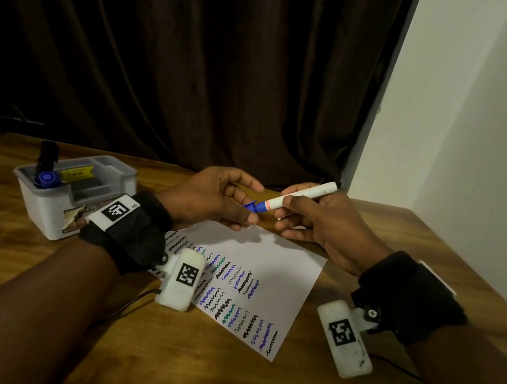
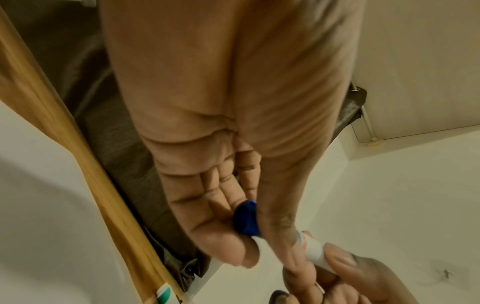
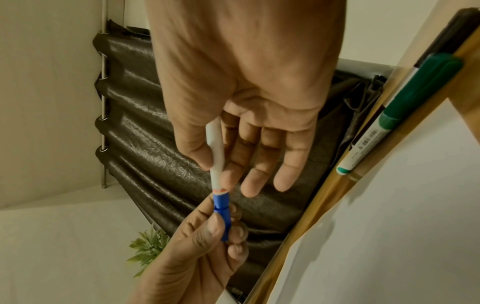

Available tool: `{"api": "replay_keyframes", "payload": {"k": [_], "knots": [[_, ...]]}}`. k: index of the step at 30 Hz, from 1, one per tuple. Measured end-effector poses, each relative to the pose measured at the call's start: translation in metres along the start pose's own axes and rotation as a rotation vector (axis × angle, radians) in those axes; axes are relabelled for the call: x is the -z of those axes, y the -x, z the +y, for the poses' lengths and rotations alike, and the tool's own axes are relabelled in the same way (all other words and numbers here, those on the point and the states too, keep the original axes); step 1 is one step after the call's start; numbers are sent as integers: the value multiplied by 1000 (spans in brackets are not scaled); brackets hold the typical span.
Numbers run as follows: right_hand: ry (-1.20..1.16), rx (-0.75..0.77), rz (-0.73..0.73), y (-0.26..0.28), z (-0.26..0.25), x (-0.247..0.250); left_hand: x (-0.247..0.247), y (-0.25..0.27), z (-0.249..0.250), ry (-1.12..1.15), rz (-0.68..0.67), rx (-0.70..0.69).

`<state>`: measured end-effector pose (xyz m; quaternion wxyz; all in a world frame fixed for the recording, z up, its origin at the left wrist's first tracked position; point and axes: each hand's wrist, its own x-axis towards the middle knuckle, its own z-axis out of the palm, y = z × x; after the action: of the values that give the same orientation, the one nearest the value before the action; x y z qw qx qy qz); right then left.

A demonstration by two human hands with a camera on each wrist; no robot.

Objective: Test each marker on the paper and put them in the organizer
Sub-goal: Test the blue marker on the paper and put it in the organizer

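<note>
2 hands meet over the paper point(image 1: 272, 260), and the marker point(image 1: 305, 194) is up in the air between them, clear of the worktop point(image 1: 27, 262). Right hand point(image 1: 322, 225) pinches the white barrel with thumb and forefinger, other fingers point(image 3: 285, 174) loose and spread. Left hand point(image 1: 212, 197) has its fingers curled round the blue cap point(image 1: 252, 206), thumb pressed on top. Cap and barrel touch at the collar; whether it's coming off or going on, I cannot tell.

Risks from here, as I judge it: a hard pull could let the cap fly or jerk the tip across a finger, leaving ink on skin. If it's being closed and not pressed home, the tip dries out. The paper lies loose, so a dragging wrist could shift it or smear the squiggles.

Count: 1 marker in hand. 1 green marker point(image 3: 405, 111) lies on the worktop's edge with 1 dark one point(image 3: 446, 37) beside it. 1 organizer point(image 1: 50, 207) sits off to the left, holding 2 markers that I can make out, 1 blue-capped point(image 1: 46, 179) and 1 black point(image 1: 47, 155). 1 sheet, many test lines.
</note>
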<state>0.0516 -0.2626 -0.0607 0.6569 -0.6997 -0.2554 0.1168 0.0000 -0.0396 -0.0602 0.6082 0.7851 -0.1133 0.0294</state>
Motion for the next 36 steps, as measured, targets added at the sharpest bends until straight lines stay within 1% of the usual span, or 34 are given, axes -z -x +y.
{"api": "replay_keyframes", "payload": {"k": [5,8,11,14,17,21,23,26,30,32,36], "knots": [[-32,58,-59,6,-4,5,-1,1,6,39,5,-87],[3,78,-102,10,-5,3,-4,3,9,59,-33,-112],[17,108,-128,11,-3,-2,-9,5,11,25,-93,-106],[24,144,-118,11,-5,-2,-10,7,12,-46,-106,-118],[21,154,-116,12,-6,-3,-10,7,11,-43,-77,-145],[-41,146,-48,9,-8,-3,-9,4,9,10,1,-150],[-62,144,-31,8,-10,-2,-8,3,8,25,7,-157],[-35,147,-67,9,-11,-1,-8,5,8,8,12,-184],[21,154,-144,11,-10,1,-7,5,8,-20,63,-210],[18,156,-152,11,-10,1,-7,5,8,-19,75,-212],[9,156,-154,13,-7,7,-16,1,7,-39,54,-220]]}}
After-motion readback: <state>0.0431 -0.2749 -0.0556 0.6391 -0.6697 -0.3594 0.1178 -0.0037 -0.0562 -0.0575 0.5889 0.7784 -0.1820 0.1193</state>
